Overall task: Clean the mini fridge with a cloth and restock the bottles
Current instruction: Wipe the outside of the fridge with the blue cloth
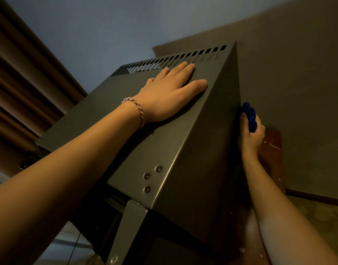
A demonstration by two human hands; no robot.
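Grey metal: fridge (164,150), slotted vents, no readable writing.
Left hand (164,92): flat, fingers straight, on top.
Right hand (250,134): grips blue cloth (249,114) against side.

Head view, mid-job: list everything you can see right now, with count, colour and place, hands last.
mini fridge: one, dark grey metal, centre of view, seen from above its top panel
vent slots: one row, black, along the far edge of the fridge top
screws: three, silver, near corner of the fridge top
hinge bracket: one, grey, below the near corner
cloth: one, blue, bunched at the fridge's right side
curtain: one, brown, pleated, far left
wall: grey-brown, right of the fridge
bracelet: one, pale braided, on the left wrist
left hand: flat, fingers straight, resting on the fridge top
right hand: grips the cloth against the fridge's right side
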